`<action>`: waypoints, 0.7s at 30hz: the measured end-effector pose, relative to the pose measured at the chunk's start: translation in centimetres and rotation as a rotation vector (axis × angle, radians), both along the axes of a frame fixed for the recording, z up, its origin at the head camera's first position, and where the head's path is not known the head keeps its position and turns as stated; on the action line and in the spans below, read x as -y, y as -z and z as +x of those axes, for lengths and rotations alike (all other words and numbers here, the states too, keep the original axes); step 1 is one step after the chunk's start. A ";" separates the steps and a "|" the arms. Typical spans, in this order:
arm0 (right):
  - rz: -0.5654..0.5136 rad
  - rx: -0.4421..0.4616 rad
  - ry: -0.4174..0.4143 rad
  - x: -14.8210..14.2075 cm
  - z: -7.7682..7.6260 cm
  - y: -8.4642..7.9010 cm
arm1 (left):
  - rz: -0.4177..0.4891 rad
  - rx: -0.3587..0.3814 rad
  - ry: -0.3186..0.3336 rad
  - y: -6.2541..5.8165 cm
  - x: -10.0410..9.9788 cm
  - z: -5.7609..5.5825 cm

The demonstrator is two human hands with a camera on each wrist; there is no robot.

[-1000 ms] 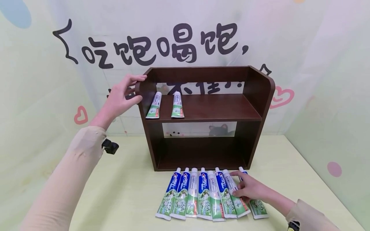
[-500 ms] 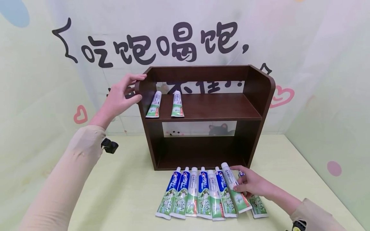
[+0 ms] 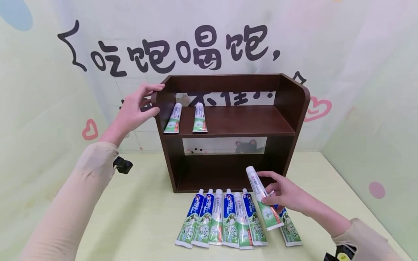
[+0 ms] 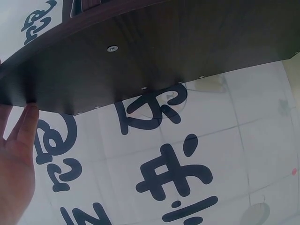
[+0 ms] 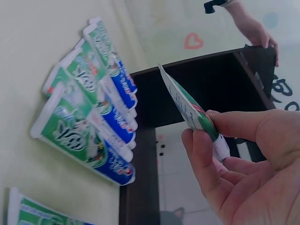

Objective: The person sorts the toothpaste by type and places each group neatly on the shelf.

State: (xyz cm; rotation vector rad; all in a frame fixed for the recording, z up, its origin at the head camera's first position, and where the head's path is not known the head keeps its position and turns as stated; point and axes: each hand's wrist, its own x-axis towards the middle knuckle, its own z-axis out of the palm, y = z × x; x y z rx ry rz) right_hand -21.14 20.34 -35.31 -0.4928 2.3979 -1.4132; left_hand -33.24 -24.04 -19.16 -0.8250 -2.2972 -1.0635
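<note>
In the head view my right hand pinches a white-and-green toothpaste tube between thumb and fingers, cap end up, in front of the lower shelf. The right wrist view shows that tube edge-on, lifted off the table. At the upper left, my left hand holds the side panel of a dark brown shelf rack, fingers over its corner and thumb at the front edge. Two white-and-green tubes stand on the upper shelf, one at the left wall and one beside it.
Several tubes lie in a row before the rack, blue-and-green ones alternating partly with white-and-green ones. Another blue-and-green tube lies apart at the right, partly behind the held tube and right hand. A lettered wall stands behind.
My right hand has picked the white-and-green tube from the row and raised it up toward the rack. The left hand has stayed on the side panel.
</note>
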 end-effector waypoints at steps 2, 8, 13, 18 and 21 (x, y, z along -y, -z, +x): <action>-0.009 -0.008 -0.010 0.1 0.1 -0.8 | -0.003 0.001 -0.001 -0.1 -0.1 0.0; -0.025 -0.023 -0.040 0.7 0.3 -2.8 | -0.007 0.002 -0.002 -0.4 -0.1 0.0; -0.025 -0.074 -0.068 1.7 0.3 -4.6 | -0.011 0.005 0.000 -0.2 0.1 0.1; -0.019 -0.115 -0.066 2.7 0.0 -6.3 | -0.025 0.006 -0.002 -0.1 0.1 0.2; -0.015 -0.140 -0.060 3.2 -0.3 -7.4 | -0.032 0.007 -0.013 -0.1 0.2 0.1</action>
